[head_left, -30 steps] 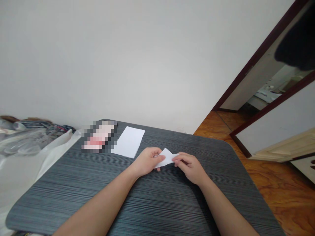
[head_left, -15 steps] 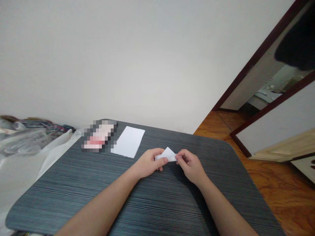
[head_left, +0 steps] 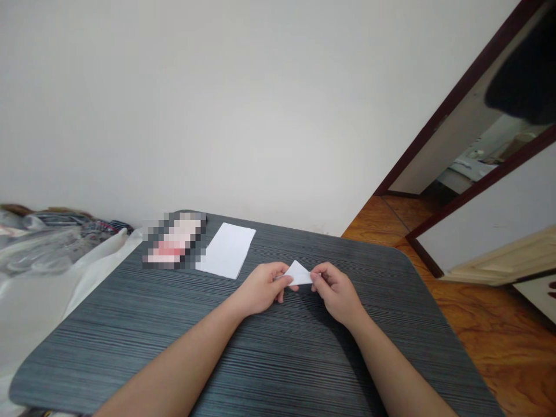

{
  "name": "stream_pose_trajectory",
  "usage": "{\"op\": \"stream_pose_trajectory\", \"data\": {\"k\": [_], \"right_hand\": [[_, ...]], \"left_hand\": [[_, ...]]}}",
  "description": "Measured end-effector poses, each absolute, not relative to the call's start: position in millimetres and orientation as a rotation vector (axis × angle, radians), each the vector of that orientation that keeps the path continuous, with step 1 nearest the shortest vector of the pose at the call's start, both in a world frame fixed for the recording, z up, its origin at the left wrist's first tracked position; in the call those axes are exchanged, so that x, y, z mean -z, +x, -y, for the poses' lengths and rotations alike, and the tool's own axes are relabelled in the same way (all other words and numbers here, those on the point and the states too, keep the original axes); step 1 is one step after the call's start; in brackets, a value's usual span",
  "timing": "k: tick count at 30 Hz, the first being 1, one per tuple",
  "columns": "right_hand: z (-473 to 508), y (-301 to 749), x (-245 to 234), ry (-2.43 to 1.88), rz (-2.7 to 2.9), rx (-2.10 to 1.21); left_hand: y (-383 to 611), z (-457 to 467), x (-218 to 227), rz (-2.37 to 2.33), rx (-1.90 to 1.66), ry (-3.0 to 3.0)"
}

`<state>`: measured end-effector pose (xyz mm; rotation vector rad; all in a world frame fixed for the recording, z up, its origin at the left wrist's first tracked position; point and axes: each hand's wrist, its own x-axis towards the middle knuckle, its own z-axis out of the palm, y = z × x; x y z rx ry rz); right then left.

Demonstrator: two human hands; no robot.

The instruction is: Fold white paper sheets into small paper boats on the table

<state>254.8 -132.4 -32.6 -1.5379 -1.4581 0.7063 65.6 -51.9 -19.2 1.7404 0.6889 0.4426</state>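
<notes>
A small white folded paper with a pointed top is held up between my two hands over the dark table. My left hand pinches its left end, thumb in front and fingers behind. At the right corner, the thumb and fingertips of my right hand close on the paper. The fingers cover both ends of it. Beyond my left hand lies a flat stack or sheet of white paper on the tabletop.
The dark wood-grain table has rounded corners and meets a pale wall. A blurred-out pinkish object lies at its far left. Plastic-covered items sit beyond the left edge. Wooden floor and a doorway are on the right.
My left thumb and fingers have shifted slightly to the left along the folded paper. My right hand keeps its pinch at the right corner, nearly still.
</notes>
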Motion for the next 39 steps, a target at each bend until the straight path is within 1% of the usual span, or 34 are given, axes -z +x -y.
{"op": "stream_pose_trajectory", "data": {"k": [5, 17, 24, 31, 39], "right_hand": [[131.6, 253.3, 36.8, -1.452, 1.322, -0.83], [129.4, 255.1, 37.7, -1.423, 1.238, -0.956], [130.5, 259.5, 38.9, -1.384, 1.166, -1.181], [131.6, 259.2, 38.3, -1.492, 1.31, -1.078], [132.2, 258.7, 36.4, -1.504, 1.331, -1.062]], "left_hand": [[66.9, 52.6, 17.7, -0.688, -0.463, 1.728], [66.7, 52.9, 17.4, -0.72, -0.505, 1.673], [68.3, 52.1, 18.8, -0.727, -0.521, 1.633], [67.8, 52.0, 20.8, -0.744, -0.522, 1.67], [68.1, 52.9, 17.8, -0.762, -0.52, 1.661]]}}
